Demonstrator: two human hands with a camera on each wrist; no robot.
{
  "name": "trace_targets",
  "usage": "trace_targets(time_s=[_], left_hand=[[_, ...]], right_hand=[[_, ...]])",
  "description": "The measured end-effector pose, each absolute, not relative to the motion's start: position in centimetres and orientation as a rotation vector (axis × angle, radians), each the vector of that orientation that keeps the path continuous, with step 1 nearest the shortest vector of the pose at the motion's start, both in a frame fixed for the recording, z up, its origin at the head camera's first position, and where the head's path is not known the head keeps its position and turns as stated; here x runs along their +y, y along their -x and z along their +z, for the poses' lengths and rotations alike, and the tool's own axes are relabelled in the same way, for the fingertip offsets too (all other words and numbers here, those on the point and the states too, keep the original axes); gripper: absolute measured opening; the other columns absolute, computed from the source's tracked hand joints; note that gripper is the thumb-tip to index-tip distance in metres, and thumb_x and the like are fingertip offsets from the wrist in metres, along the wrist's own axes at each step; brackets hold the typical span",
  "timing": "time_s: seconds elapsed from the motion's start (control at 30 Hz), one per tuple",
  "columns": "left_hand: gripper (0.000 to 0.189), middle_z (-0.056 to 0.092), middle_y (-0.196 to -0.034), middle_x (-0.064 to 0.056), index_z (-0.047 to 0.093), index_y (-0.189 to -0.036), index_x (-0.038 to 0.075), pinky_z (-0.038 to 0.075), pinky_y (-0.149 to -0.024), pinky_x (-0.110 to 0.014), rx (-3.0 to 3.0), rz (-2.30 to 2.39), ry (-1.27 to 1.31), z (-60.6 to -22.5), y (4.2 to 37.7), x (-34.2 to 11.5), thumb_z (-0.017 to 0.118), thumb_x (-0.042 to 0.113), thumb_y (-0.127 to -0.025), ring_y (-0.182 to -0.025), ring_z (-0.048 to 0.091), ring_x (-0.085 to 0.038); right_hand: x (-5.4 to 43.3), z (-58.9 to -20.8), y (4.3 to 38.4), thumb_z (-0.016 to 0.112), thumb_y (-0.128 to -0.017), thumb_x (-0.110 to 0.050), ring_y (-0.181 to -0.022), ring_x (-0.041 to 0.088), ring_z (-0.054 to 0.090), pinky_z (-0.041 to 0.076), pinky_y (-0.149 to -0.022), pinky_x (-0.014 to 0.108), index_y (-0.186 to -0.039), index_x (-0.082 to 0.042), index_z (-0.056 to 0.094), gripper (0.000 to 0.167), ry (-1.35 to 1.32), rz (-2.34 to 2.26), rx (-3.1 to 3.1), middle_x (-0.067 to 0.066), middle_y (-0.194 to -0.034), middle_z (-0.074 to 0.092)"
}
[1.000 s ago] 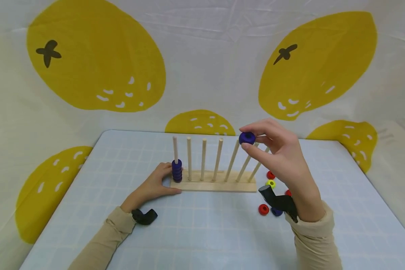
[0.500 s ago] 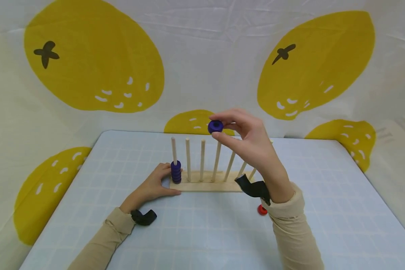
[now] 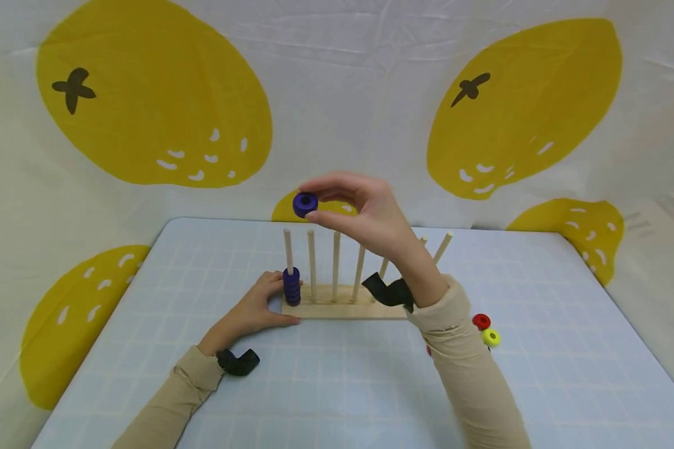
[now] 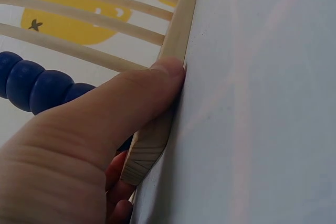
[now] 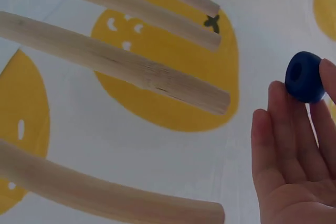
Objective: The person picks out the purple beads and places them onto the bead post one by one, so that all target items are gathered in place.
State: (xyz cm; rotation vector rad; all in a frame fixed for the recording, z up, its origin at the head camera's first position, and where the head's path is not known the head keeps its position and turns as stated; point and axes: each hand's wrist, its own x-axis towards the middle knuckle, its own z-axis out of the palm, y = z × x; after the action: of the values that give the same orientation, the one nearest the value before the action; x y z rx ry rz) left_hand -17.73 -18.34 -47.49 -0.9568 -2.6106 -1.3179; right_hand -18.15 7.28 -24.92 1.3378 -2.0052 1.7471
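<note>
My right hand (image 3: 373, 215) pinches a dark blue bead (image 3: 306, 204) between thumb and fingers, its hole visible. The bead is in the air, above and slightly right of the leftmost peg (image 3: 288, 249). In the right wrist view the blue bead (image 5: 305, 80) is apart from the peg tips. Several blue beads (image 3: 291, 287) are stacked on the leftmost peg of a wooden peg rack (image 3: 342, 310). My left hand (image 3: 255, 305) holds the left end of the rack. In the left wrist view the thumb (image 4: 131, 90) lies along the base edge, with fingers curled behind.
Right of the rack lie a red bead (image 3: 481, 322) and a yellow bead (image 3: 491, 338); other beads are partly hidden by the right sleeve (image 3: 472, 362). The rack's upright pegs (image 3: 336, 265) stand in a row. A cloth with yellow fruit prints (image 3: 348, 93) hangs behind the table.
My right hand has carried the blue bead leftward and slightly up, from over the rack's right side to near the leftmost peg. The left hand has stayed on the rack.
</note>
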Motion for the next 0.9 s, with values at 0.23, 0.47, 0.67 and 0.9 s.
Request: trace_targets(time_s=[0.23,0.47,0.67,0.9], left_hand=[[0.07,0.059,-0.129,-0.004,0.066,-0.129,0.011,0.038,-0.096,-0.046,-2.608,-1.312,0.961,-47.6,17.8,-18.5,0.094,0.025,-0.066,-0.112,0.046,-0.02],[0.069,0.059,-0.128,-0.002,0.067,-0.127,0.011,0.038,-0.095,-0.041,-2.574,-1.307,0.981,-47.9,17.8,-18.7,0.094,0.025,-0.065,-0.111,0.046,-0.018],[0.069,0.058,-0.129,-0.002,0.066,-0.128,0.01,0.037,-0.096,-0.041,-2.571,-1.314,0.984,-47.8,17.8,-18.7,0.093,0.025,-0.067,-0.112,0.045,-0.018],[0.067,0.059,-0.127,-0.002,0.067,-0.128,0.012,0.038,-0.095,-0.045,-2.588,-1.296,0.976,-47.7,17.9,-18.6,0.092,0.027,-0.068,-0.111,0.045,-0.018]], right_hand=[[6.3,-25.2,19.6,0.073,-0.085,0.007,-0.097,0.023,0.067,0.051,-0.09,0.042,-0.113,0.004,0.071,0.029,-1.448,1.736,-1.999,0.01,-0.11,0.072],[5.4,-25.9,20.3,0.075,-0.086,0.001,-0.095,0.022,0.07,0.053,-0.088,0.038,-0.114,-0.001,0.073,0.028,-1.436,1.823,-2.106,0.007,-0.107,0.073],[5.1,-26.5,20.6,0.075,-0.085,0.003,-0.094,0.024,0.072,0.055,-0.083,0.04,-0.113,0.003,0.071,0.028,-1.443,1.907,-2.207,0.01,-0.108,0.073],[5.2,-26.5,20.5,0.079,-0.083,-0.001,-0.09,0.018,0.071,0.055,-0.084,0.035,-0.111,0.002,0.072,0.029,-1.448,1.761,-2.326,0.008,-0.108,0.072]])
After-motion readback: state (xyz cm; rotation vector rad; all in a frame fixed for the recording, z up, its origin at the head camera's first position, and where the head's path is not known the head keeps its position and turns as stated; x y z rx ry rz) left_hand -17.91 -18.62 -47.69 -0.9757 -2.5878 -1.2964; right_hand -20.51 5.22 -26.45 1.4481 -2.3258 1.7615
